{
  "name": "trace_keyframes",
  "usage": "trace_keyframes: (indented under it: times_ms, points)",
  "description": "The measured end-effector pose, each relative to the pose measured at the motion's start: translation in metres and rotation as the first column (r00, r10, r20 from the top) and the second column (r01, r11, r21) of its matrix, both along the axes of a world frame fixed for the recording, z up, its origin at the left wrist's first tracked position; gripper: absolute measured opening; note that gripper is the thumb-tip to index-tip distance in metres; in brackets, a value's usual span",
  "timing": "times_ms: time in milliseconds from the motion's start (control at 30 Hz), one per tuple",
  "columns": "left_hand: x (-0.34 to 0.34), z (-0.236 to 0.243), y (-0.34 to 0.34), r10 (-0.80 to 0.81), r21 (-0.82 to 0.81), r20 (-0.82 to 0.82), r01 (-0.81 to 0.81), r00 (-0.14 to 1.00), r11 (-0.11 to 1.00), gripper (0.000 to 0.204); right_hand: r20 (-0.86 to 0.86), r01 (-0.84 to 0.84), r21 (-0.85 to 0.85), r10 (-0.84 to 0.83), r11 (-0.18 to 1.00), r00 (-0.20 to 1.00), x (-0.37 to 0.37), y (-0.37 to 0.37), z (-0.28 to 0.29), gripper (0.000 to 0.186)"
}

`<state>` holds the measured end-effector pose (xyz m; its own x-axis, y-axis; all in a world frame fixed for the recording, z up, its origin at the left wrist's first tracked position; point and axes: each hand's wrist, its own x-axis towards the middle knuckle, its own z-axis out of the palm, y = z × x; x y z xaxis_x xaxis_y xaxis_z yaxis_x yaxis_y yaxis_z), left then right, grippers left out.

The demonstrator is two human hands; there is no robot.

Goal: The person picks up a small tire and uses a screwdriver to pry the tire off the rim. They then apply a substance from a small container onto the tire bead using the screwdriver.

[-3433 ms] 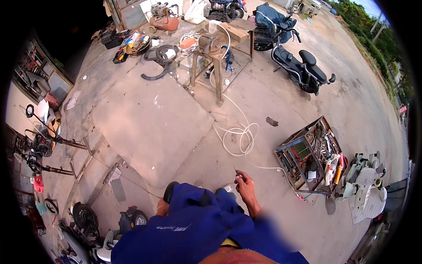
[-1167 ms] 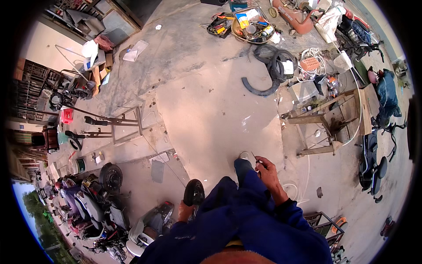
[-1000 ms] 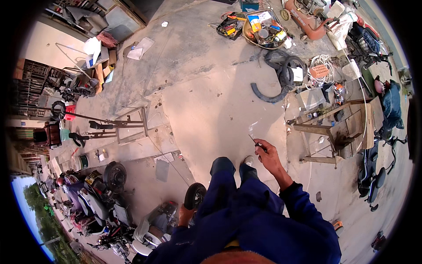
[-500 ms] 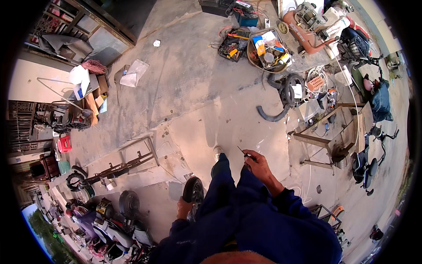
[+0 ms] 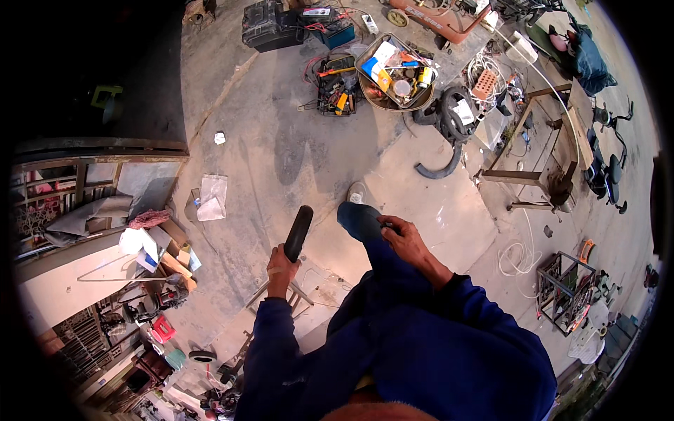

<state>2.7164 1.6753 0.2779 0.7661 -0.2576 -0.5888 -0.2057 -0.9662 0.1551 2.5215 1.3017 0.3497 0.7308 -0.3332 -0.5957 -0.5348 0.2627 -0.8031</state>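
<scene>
Concrete (image 5: pixel 246 140) backs the wheel (image 5: pixel 300 231) (left hand (image 5: pixel 281 269) overlapping).

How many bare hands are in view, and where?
2. The left hand grips a black tyre, left of the forward knee; the right hand is just right of that knee, holding a small dark object, mostly hidden.

The left hand (image 5: pixel 282 266) reaches forward with fingers curled in a grip, its bare wrist (image 5: pixel 278 288) just behind it and the left sleeve (image 5: pixel 275 326) running back from there. To its right and a little further forward, the right hand (image 5: pixel 408 242) has fingers bent and drawn together; behind it, the right forearm (image 5: pixel 440 276) slants back rightward.
</scene>
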Motion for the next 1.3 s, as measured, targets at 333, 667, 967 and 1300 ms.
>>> trace_keyframes:
  times_ms: [333,667,967,1300]
  points:
    - [0.219,0.010,-0.205,-0.510,-0.231,-0.046,0.488,0.859,0.842,0.069,-0.187,0.433,0.134,-0.406,0.892,0.895,0.094,-0.018,0.033,0.040]
    - [0.294,-0.010,-0.375,-0.875,-0.256,-0.119,0.837,0.469,0.483,0.075,-0.381,0.764,0.068,-0.691,0.642,0.615,0.145,0.001,0.025,0.042]
    - [0.299,-0.113,-0.445,-0.994,-0.414,-0.034,0.904,0.104,0.109,0.070,-0.430,0.963,-0.021,-0.872,0.268,0.233,0.224,0.088,-0.065,0.041]
    - [0.259,-0.178,-0.474,-0.973,-0.482,0.232,0.870,0.013,-0.104,0.063,-0.040,0.959,-0.250,-0.991,0.132,0.125,0.257,0.023,-0.234,0.042]
